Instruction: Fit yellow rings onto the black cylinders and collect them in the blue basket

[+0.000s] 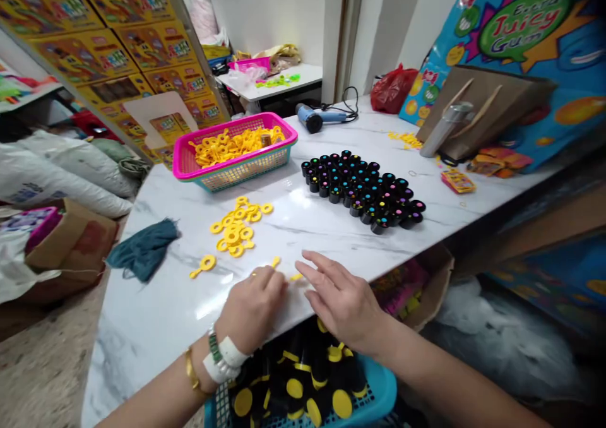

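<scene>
My left hand (253, 308) rests low on the table with its fingers curled. The tip of a yellow ring-ended plastic piece (276, 262) pokes out past its fingers; the rest is hidden. My right hand (343, 302) is just to the right, its fingers stretched and apart. Near its fingertips lies part of another yellow piece (297, 277). Farther left sits a single yellow ring with a stem (207, 263), and behind it a loose pile of yellow rings (234, 232). Beneath my hands, a blue basket (386, 387) holds black tubes with yellow ends (294, 388).
Rows of black cylinders with coloured dots (364, 191) stand on the right. A pink-rimmed basket (189, 174) holds more yellow rings at the back. A dark cloth (144, 248) lies left. Behind are a blue hair dryer (322, 117), a silver flask (445, 130) and a paper bag (502, 106).
</scene>
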`<state>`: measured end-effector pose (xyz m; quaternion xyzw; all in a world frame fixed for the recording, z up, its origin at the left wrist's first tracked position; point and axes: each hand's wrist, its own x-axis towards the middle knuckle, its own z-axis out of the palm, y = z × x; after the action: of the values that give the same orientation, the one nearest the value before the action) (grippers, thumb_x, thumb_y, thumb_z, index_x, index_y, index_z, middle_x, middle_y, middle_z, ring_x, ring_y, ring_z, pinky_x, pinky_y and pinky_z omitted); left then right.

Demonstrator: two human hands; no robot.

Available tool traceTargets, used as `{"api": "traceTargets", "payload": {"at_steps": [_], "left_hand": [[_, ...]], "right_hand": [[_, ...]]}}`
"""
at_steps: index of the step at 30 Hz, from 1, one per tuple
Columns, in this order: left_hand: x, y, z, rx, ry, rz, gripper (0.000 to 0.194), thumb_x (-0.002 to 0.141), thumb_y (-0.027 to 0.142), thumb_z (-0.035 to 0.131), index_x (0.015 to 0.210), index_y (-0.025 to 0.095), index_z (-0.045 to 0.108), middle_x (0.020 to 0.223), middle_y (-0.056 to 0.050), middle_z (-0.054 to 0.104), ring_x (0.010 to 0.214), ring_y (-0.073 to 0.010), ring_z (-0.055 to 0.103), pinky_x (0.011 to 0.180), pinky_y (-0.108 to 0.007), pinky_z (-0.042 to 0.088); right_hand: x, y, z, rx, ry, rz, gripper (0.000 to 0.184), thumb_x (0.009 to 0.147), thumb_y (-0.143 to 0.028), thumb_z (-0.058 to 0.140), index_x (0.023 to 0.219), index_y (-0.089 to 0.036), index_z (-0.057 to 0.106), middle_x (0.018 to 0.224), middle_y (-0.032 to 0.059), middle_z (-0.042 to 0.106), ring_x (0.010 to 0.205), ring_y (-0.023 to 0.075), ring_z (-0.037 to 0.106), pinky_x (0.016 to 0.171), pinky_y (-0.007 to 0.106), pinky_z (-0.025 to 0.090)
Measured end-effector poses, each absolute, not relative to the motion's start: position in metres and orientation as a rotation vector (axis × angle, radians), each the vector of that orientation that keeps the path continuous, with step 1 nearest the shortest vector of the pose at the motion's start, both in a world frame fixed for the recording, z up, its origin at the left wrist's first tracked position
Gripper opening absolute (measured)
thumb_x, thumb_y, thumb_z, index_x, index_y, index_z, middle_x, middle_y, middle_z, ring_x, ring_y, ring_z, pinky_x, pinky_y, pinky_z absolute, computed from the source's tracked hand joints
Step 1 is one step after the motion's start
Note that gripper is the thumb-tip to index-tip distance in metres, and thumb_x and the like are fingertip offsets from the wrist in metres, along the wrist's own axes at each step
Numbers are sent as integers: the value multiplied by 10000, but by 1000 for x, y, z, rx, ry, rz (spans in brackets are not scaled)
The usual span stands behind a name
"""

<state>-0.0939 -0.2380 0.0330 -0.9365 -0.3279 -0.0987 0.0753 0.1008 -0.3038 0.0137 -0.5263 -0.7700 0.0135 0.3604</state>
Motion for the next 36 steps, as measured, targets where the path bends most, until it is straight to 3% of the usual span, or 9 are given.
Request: {"api": "traceTargets", "payload": {"at_steps": [3,5,9,15,19,25,33,36], "left_hand": [[-54,-231,36,-2989,-817,-273,163,907,127,463,842,162,608,787,-54,625,692,-186,612,601,-297,519],[-31,-222,38,-3163,-818,-341,133,909,203,501,933,152,620,823,-60,647,718,-185,621,639,-305,528],[13,-202,40,-3487,-971,-531,345,861,362,591,1113,127,597,903,-61,690,701,-160,628,700,-312,530],[68,-182,26,-3549,-1210,-533,356,821,328,630,1111,120,625,956,-65,701,674,-142,610,732,-306,519],[77,-180,21,-3492,-1213,-605,377,785,332,661,1107,136,645,958,-68,666,704,-153,599,733,-306,515],[36,-188,28,-3431,-1248,-488,240,759,322,687,939,164,672,877,-44,594,705,-151,567,676,-289,486],[-20,-203,20,-3361,-1348,-508,301,822,377,640,1029,160,633,851,-43,628,747,-169,576,689,-302,459],[-20,-204,15,-3358,-1373,-531,287,825,384,630,1012,166,638,873,-50,642,761,-177,588,695,-305,459]], "right_hand": [[110,-300,2,-1489,-2000,-94,290,926,-100,474,1155,-150,645,1065,132,707,904,255,646,764,381,565],[126,-304,-3,-1526,-1913,-44,226,927,-101,477,1016,-156,677,893,106,711,841,243,646,745,374,557],[175,-317,-5,-1589,-1459,103,140,889,-173,585,987,-204,679,1034,89,692,920,216,661,841,355,549],[223,-312,-10,-1576,-939,534,150,806,-342,690,832,-194,682,1251,103,638,862,203,688,755,320,575],[211,-309,-5,-1684,-1128,626,130,819,-315,663,863,-203,713,1010,57,705,869,213,658,769,312,540],[188,-310,7,-1615,-1154,665,116,804,-302,672,811,-196,720,795,33,594,624,135,511,531,250,422],[174,-293,20,-1523,-1440,559,170,862,-278,639,976,-252,763,673,4,512,621,146,480,550,274,390],[165,-291,23,-1546,-1490,564,152,876,-300,621,954,-238,736,733,25,574,647,159,519,570,283,425]]}}
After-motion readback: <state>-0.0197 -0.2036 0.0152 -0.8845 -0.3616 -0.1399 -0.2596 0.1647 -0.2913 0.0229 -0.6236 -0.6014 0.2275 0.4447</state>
